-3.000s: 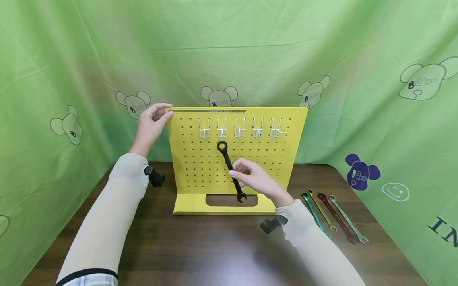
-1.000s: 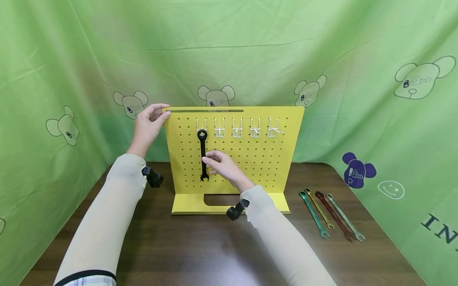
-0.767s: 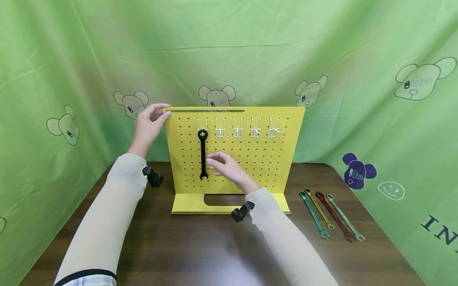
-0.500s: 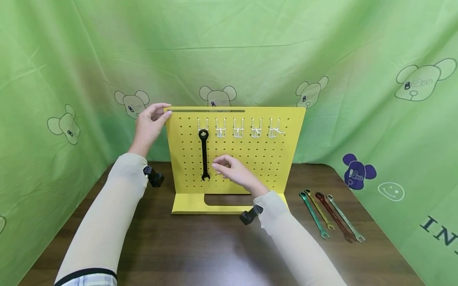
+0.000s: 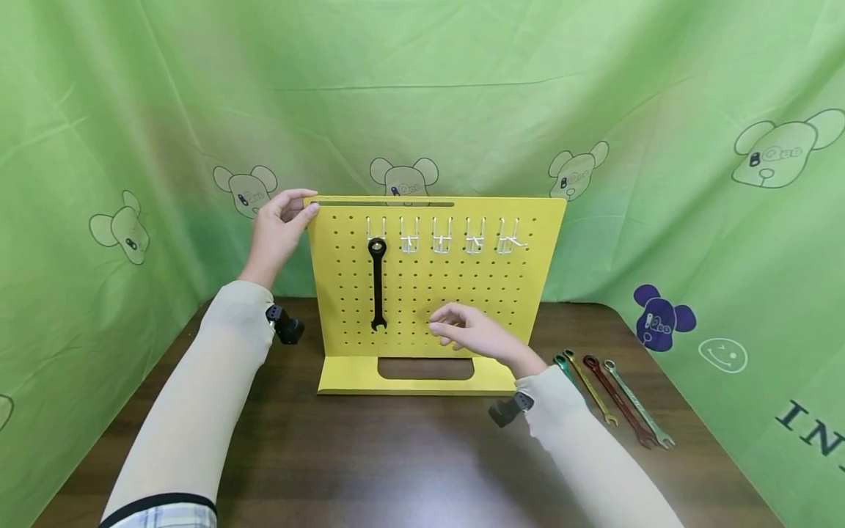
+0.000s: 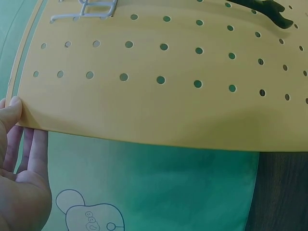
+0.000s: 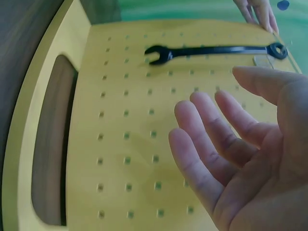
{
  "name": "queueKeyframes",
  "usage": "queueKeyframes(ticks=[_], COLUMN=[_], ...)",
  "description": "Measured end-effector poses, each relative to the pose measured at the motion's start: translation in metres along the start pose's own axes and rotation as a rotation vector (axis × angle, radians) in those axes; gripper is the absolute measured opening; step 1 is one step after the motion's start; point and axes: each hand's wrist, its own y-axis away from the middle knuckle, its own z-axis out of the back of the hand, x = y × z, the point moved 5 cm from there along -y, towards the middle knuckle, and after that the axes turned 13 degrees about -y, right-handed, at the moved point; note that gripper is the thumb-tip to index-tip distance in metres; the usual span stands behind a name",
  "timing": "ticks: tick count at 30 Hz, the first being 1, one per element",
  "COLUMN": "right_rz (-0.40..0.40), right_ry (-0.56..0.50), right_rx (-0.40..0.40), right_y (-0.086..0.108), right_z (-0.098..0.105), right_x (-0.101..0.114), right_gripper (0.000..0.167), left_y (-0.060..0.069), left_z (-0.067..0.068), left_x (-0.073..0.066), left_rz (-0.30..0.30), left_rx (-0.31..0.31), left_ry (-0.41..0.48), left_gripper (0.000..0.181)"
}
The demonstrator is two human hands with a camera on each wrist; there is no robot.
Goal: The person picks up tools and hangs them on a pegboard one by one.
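Observation:
The black wrench (image 5: pixel 378 284) hangs by its ring end from the leftmost white hook of the yellow pegboard (image 5: pixel 422 308); the right wrist view shows the same wrench (image 7: pixel 216 50). My left hand (image 5: pixel 279 231) pinches the board's top left corner, and in the left wrist view the thumb of that hand (image 6: pixel 24 168) lies on the board's face. In front of the board's lower right part is my right hand (image 5: pixel 478 336), holding nothing, its fingers loosely bent, as the right wrist view of the hand (image 7: pixel 250 154) also shows.
Four white hooks, such as the second one (image 5: pixel 409 238), carry nothing. On the brown table (image 5: pixel 370 462) at the right lie several wrenches: green (image 5: pixel 561 363), yellow (image 5: pixel 594 392), red (image 5: pixel 620 402) and silver (image 5: pixel 639 405). A green curtain (image 5: pixel 422 95) surrounds the table.
The black wrench has gone from my right hand onto the leftmost hook. That hand has let go and moved right and slightly down. My left hand stays at the board's corner.

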Motion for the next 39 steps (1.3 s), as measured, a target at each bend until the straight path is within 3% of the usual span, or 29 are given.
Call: queueKeyframes(ticks=[9,25,39], right_rz=[0.002,-0.109,-0.259], right_ry=[0.063,0.055,0.014], right_rx=[-0.024,-0.138,-0.16], right_y=[0.032,0.104,0.144], right_z=[0.039,0.107,0.137], right_x=[-0.026,-0.065,-0.108], right_gripper=[0.038,0.037,0.046], left_y=[0.001,0.002,0.001], left_z=[0.003,-0.001,0.0], left_x=[0.0,-0.002,-0.002], left_rz=[0.003,-0.003,0.0], left_rx=[-0.002,-0.01,-0.01], left_ry=[-0.007,0.003,0.012], left_gripper=[0.035,0.032,0.032])
